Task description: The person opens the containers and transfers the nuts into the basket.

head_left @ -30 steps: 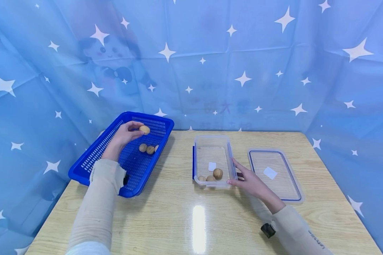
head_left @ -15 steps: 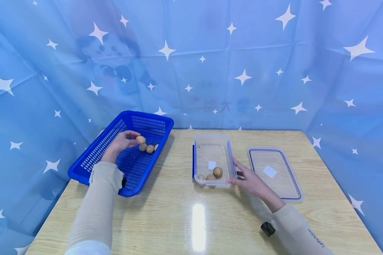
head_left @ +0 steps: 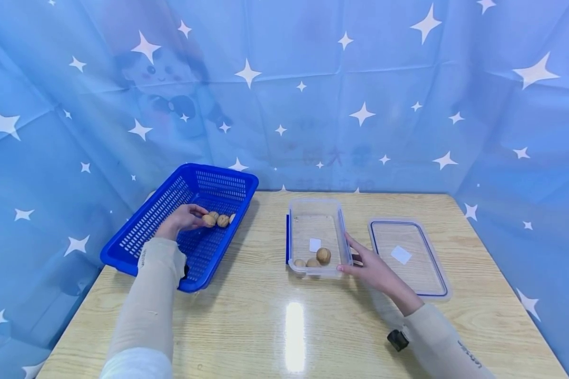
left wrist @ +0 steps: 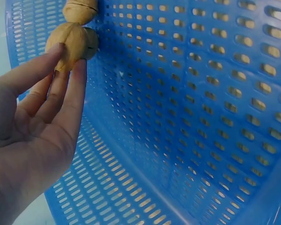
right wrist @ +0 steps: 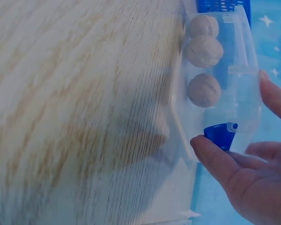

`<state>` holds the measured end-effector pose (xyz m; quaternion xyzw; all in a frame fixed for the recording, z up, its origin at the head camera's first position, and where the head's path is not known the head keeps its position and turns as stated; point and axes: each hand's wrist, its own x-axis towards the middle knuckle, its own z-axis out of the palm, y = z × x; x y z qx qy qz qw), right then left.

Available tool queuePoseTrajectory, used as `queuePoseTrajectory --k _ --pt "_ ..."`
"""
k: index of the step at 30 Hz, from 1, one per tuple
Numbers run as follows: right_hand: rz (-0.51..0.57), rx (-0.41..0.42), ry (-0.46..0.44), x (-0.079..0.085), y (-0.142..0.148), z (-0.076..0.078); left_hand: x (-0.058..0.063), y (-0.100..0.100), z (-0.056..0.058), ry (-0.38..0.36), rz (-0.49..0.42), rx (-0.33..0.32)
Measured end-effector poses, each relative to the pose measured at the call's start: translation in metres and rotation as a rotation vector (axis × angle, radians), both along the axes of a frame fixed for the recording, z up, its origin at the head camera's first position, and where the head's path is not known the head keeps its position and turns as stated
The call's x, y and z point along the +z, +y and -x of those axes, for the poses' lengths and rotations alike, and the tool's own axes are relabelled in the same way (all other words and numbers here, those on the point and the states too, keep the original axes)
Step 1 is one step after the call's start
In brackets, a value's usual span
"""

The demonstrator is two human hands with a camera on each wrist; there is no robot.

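My left hand (head_left: 182, 218) is down inside the blue plastic basket (head_left: 118, 257), pinching a walnut (left wrist: 65, 42) between thumb and fingertips. A second walnut (left wrist: 91, 43) lies partly hidden right behind the held one. Beside them another walnut (head_left: 223, 220) sits in the basket, and the basket's side covers part of one more. My right hand (head_left: 372, 268) grips the right side of a clear plastic food container (head_left: 291, 237), near its front corner. Three walnuts rest in its front end, including a larger-looking walnut (head_left: 323, 256). The right wrist view shows fingers around a blue clip (right wrist: 219, 135).
A clear lid (head_left: 410, 284) with a blue seal lies flat on the wooden table (head_left: 246, 326), right of the container. A white label (head_left: 315, 245) shows in the container. Behind the table hangs a blue curtain (head_left: 284, 95) with white stars.
My left hand has lowered toward the other walnuts in the basket, bringing the pinched walnut down next to them. The right hand and the container have stayed in place.
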<state>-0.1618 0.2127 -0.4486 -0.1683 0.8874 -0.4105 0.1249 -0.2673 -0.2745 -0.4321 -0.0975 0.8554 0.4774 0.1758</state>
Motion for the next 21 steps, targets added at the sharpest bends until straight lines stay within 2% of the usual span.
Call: queuePoseTrajectory --k 7,13,21 --pt "0.003 0.0 -0.004 -0.0008 0.0008 0.0 -0.0024 -0.0006 -0.0013 -0.019 0.021 -0.02" --pt "0.017 0.002 -0.017 0.0005 0.0003 -0.0008 -0.0027 -0.0027 -0.0011 -0.029 -0.028 -0.041" --pt "0.02 0.0 -0.022 0.0001 0.0001 0.0001 -0.0029 -0.0041 0.0009 -0.004 -0.19 0.092"
